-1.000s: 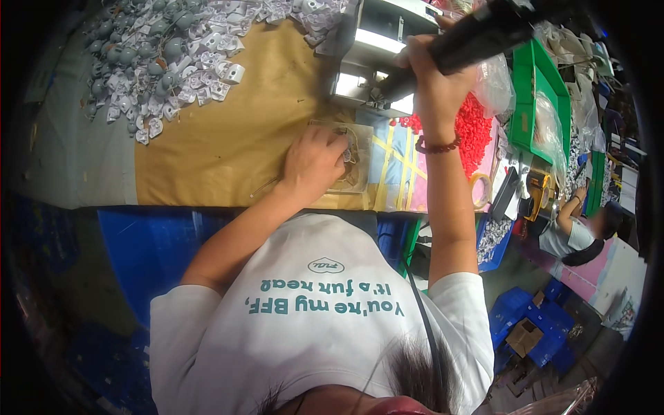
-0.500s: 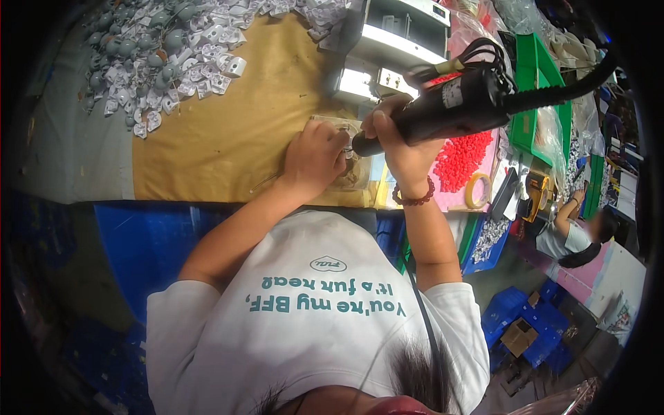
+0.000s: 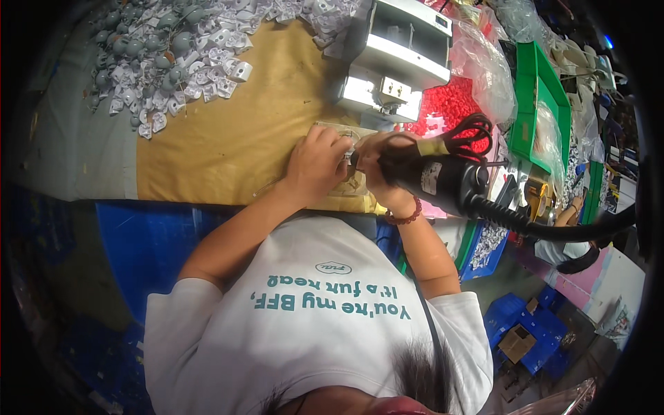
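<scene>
My right hand [image 3: 380,173] is wrapped round a black electric screwdriver [image 3: 432,176], its front end pointing left toward my left fingertips and its thick cord running off to the right. My left hand [image 3: 312,164] rests on a clear plastic block [image 3: 351,201] at the table's front edge, its fingers curled closed. Beside those fingertips, a small pale piece [image 3: 348,158] shows on the block. What the left fingers pinch is mostly hidden, as is the screwdriver's tip.
White plastic parts with grey round pieces [image 3: 173,72] are heaped at the back left. A white machine [image 3: 404,45] stands behind my hands, with small red pieces [image 3: 449,100] beside it. Farther right are a green bin [image 3: 527,114] and another person [image 3: 564,252].
The screwdriver's rear end has swung down and to the right, and my right hand has shifted left and lower, closer to my left hand. My left hand stays at the block.
</scene>
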The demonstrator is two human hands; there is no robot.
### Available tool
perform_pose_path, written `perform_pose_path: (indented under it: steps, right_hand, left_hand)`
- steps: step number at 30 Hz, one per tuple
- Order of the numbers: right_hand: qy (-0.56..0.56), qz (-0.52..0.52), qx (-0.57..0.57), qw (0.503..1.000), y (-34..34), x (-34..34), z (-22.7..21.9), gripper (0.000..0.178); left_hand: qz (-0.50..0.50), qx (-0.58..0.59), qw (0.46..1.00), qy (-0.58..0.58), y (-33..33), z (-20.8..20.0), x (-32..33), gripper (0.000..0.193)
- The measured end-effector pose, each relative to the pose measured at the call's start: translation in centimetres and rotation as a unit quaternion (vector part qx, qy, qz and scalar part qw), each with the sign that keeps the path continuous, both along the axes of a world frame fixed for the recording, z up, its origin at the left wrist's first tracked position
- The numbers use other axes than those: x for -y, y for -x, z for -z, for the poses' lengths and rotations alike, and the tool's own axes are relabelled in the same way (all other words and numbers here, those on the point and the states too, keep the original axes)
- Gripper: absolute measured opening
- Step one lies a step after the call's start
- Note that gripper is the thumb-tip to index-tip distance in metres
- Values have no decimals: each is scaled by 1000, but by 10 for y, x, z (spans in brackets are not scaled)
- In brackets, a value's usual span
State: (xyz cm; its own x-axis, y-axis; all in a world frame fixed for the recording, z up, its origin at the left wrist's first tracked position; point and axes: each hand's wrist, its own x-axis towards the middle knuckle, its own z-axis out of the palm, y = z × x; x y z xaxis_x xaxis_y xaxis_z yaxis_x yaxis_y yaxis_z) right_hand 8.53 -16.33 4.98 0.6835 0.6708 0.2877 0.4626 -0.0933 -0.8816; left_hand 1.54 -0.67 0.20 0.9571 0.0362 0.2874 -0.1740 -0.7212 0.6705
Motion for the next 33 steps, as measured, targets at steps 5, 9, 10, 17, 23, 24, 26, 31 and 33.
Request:
perform_pose_path:
  steps: [5, 9, 10, 17, 23, 24, 26, 31, 33]
  right_hand:
    - [87, -8, 51, 995, 3, -1, 6, 24]
    - [60, 6, 70, 996, 2, -6, 3, 27]
    - [55, 18, 82, 995, 2, -7, 4, 29]
    - [-139, 220, -126, 957, -27, 6, -20, 23]
    - [-246, 331, -262, 873, -76, 45, 9, 20]
    - [-171, 352, -242, 888, -72, 51, 11, 25]
    - [-129, 369, -68, 918, -55, 43, 20, 35]
    - [61, 175, 36, 982, -7, 14, 23, 20]
    - [51, 127, -24, 990, -3, 5, 37, 13]
  left_hand:
    - [0, 5, 1000, 6, 0, 2, -1, 33]
    - [0, -1, 1000, 10, -1, 3, -1, 33]
    - [-4, -2, 1000, 10, -1, 4, 0, 33]
    - [-42, -62, 997, 32, 5, -3, 1, 41]
    - [12, -28, 999, 34, 10, -1, 1, 36]
    - [17, -14, 999, 36, 11, 1, 2, 37]
    - [24, 10, 999, 36, 14, 6, 3, 37]
    - [15, 18, 999, 42, 14, 5, 7, 38]
    - [11, 16, 999, 39, 13, 6, 6, 38]
